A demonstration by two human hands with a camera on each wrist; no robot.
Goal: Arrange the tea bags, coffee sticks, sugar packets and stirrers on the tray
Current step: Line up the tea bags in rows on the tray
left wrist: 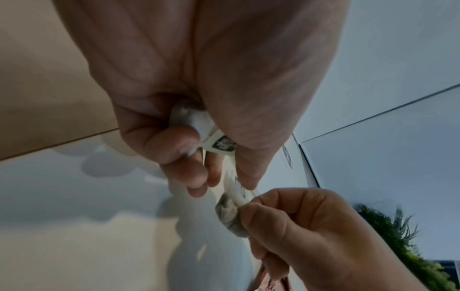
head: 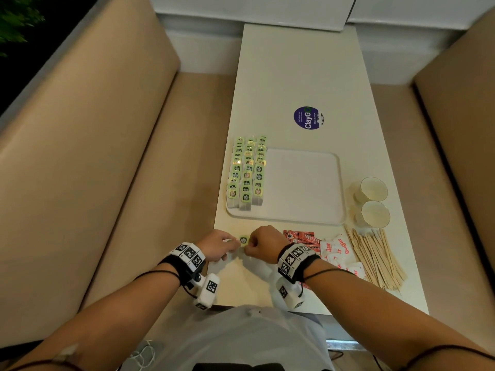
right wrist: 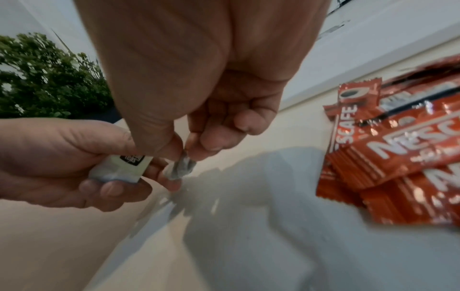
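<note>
Nearest us, our left hand [head: 218,245] grips a tea bag with a green tag [right wrist: 124,167], while our right hand [head: 263,243] pinches a second tea bag [right wrist: 180,168] just beside it. To the right lie coffee sticks [head: 302,238], sugar packets [head: 338,253] and stirrers [head: 375,261]. Farther off, the tray [head: 302,183] holds three rows of tea bags [head: 247,172] along its left side.

The right hand [head: 263,242] covered most of the tea bag [head: 243,241]. Coffee sticks [right wrist: 403,153] ran off the right wrist view's edge. The counter [right wrist: 248,246] there was blurred.
</note>
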